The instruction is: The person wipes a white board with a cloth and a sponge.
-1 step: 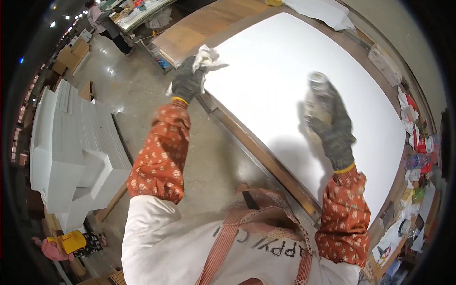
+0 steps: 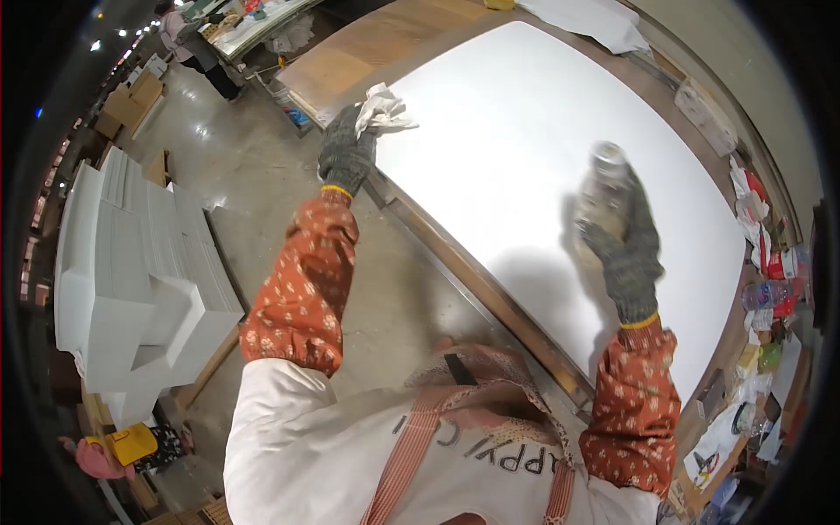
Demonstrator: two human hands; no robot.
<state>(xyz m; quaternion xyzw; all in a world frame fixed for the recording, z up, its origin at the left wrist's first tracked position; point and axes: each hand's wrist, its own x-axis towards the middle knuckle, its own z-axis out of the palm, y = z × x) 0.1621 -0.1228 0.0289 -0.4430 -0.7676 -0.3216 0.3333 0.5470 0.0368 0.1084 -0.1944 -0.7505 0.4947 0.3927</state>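
Right grip (image 2: 628, 254) around bottle (image 2: 605, 194), shirt lettering (image 2: 516, 458) dark

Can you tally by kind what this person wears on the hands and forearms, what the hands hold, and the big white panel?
Grey gloves: 2
Floral sleeve covers: 2
White cloth: 1
Bottle (blurred): 1
White panel: 1
Total: 7

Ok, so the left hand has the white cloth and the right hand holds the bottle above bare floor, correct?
Only the last part is wrong: the head view shows the bottle above the large white panel. The right hand does hold it, and the left hand has the white cloth.
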